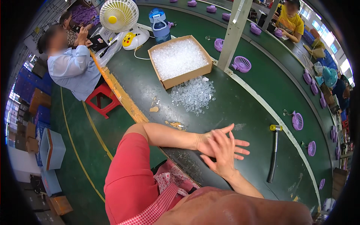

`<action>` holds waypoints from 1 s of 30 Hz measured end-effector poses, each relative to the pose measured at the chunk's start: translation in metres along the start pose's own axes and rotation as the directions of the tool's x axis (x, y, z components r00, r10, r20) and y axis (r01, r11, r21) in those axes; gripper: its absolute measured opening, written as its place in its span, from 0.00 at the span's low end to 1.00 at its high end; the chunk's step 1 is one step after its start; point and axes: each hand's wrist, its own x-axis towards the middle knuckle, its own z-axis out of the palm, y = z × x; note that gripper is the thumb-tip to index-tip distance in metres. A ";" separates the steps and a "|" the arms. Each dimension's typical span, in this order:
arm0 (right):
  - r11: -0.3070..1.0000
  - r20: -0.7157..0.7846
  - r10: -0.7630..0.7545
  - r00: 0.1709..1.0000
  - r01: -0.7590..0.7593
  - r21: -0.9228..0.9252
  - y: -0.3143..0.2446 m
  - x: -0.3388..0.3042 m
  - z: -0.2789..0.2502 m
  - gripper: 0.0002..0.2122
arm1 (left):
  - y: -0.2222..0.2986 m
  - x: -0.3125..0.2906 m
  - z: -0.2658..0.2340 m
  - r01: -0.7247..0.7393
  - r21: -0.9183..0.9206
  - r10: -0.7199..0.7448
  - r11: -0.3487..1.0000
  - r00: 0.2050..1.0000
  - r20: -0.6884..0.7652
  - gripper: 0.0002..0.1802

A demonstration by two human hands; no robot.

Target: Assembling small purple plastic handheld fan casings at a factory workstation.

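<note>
My left hand point(207, 144) is stretched over the dark green table point(243, 112) with its palm turned up. Its fingers point right and are spread apart. Across that palm lies my right hand point(222, 156), touching it, fingers extended and thumb apart. No object shows in either hand, though the right fingers cover part of the left palm. Ahead of my hands is a loose pile of small clear plastic pieces point(193, 95). Behind it stands an open cardboard box point(187, 78) full of similar clear pieces. To the right lies a mallet point(273, 157) with a yellow head and black handle.
A white and yellow fan point(129, 40) and a blue water jug point(160, 28) stand at the back. Along the conveyor belt sit several purple fan parts point(242, 64). A white post point(231, 37) rises beside the box. Seated left is a person point(71, 65) near a red stool point(103, 98).
</note>
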 end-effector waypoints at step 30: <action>0.995 0.198 -0.097 0.975 0.098 0.006 0.013 -0.014 0.017 0.29 | 0.001 0.007 -0.048 0.129 0.314 -0.084 0.941 0.985 -0.154 0.32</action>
